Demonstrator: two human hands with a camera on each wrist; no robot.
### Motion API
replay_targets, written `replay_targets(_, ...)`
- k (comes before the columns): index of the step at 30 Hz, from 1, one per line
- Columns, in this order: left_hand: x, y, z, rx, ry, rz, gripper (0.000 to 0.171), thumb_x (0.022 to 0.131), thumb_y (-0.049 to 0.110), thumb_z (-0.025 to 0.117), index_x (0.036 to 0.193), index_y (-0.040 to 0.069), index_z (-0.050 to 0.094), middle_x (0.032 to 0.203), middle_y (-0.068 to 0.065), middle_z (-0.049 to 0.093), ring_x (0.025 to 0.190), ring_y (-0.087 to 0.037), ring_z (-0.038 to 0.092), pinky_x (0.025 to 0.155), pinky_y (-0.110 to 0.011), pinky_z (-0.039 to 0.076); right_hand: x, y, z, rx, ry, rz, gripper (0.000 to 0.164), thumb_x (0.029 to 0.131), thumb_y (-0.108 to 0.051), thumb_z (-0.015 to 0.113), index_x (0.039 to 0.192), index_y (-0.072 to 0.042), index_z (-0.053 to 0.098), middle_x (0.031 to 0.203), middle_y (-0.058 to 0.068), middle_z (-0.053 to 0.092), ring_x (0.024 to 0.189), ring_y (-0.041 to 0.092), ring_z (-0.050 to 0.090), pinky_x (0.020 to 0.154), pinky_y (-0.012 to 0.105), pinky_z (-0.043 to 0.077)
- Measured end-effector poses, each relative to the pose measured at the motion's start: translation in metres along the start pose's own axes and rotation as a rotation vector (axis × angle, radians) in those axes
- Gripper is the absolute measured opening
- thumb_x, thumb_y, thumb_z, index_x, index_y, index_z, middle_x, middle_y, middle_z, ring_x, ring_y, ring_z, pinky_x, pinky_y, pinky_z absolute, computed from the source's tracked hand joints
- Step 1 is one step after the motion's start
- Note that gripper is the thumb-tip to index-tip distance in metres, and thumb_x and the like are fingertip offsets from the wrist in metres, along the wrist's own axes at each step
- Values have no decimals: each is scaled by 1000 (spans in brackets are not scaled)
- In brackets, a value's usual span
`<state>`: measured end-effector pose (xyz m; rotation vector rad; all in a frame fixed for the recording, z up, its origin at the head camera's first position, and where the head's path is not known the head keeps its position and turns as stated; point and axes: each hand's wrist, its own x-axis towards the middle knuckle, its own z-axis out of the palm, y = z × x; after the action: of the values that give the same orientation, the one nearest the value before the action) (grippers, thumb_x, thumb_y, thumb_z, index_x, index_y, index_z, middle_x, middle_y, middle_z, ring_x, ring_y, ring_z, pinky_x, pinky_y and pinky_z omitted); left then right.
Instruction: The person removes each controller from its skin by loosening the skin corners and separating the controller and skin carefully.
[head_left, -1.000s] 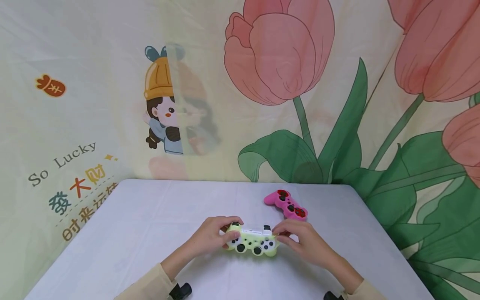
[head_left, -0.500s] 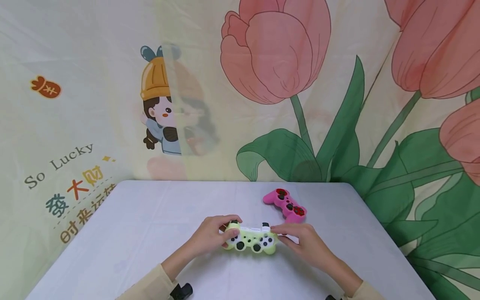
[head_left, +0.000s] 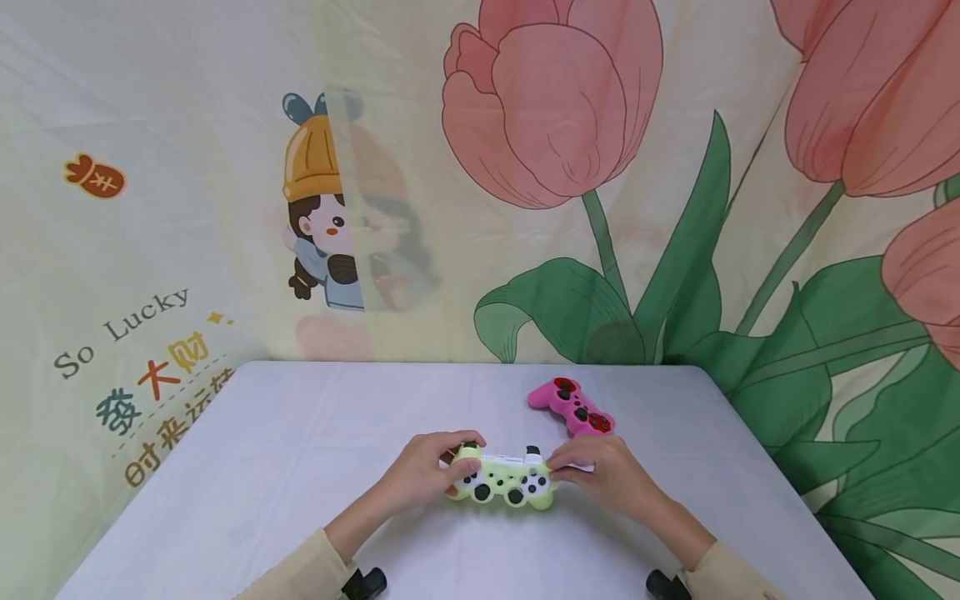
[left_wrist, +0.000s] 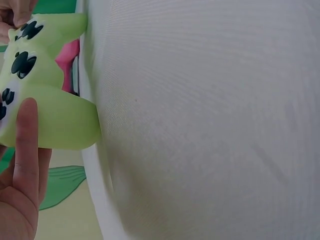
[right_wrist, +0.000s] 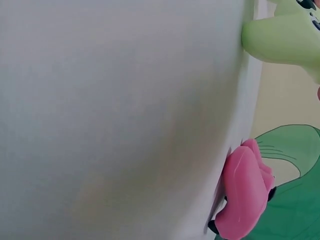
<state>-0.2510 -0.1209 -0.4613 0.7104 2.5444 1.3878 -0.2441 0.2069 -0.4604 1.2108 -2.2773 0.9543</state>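
A white game controller in a light green soft cover (head_left: 501, 482) is held up on edge over the table in the head view, its black sticks and buttons facing me. My left hand (head_left: 412, 473) grips its left end, thumb on the front and fingers behind. In the left wrist view the left thumb (left_wrist: 27, 135) lies along the green grip. At the other end, my right hand (head_left: 611, 479) pinches the cover's upper right edge between thumb and fingers. The green grip (right_wrist: 280, 40) shows at the right wrist view's top right, with most of the right hand out of that frame.
A pink-covered game controller (head_left: 576, 410) with red and black buttons lies on the table behind the right hand. The white-clothed table (head_left: 330, 408) ends against a printed cloth backdrop (head_left: 420, 325) with tulips.
My right hand's fingers have shifted slightly and drawn together at the cover's right edge. The left hand, its hold and the pink controller stay almost the same.
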Motion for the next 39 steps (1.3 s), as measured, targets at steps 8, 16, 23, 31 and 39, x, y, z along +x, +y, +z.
replay_targets(8,-1,0,0,1,-8,1,27,101,27,76,127,22,72,105,2,71,90,-17,68,62,-32,63,6,1,-6,48,-125,67,28,82,3,88,96,-18,77,94,-11,75,88,5,70,79,24,60)
replay_targets(16,1,1,0,-9,-21,3,28,102,26,74,129,21,72,107,0,71,92,-17,69,62,-30,62,1,-1,-8,-41,-206,76,30,87,4,84,99,-19,71,96,-13,70,87,1,62,76,22,59)
replay_targets(23,2,2,-2,-18,-33,0,28,103,23,73,130,18,72,107,-1,71,96,-19,68,63,-29,62,-4,-2,-12,-80,-236,69,28,89,3,82,100,-20,71,96,-13,70,90,2,64,78,28,61)
replay_targets(31,1,3,-5,-14,-41,0,27,103,21,73,130,19,72,105,-1,69,95,-19,68,64,-30,63,-11,-4,-14,-38,-325,126,22,92,-1,80,99,-21,72,94,-13,71,85,-2,60,74,22,58)
replay_targets(39,1,2,-6,-18,-51,-10,29,103,24,72,132,19,72,107,-2,70,93,-18,69,64,-32,63,-13,-8,-9,-1,-449,176,19,93,0,78,97,-18,74,92,-8,72,87,-2,61,79,22,58)
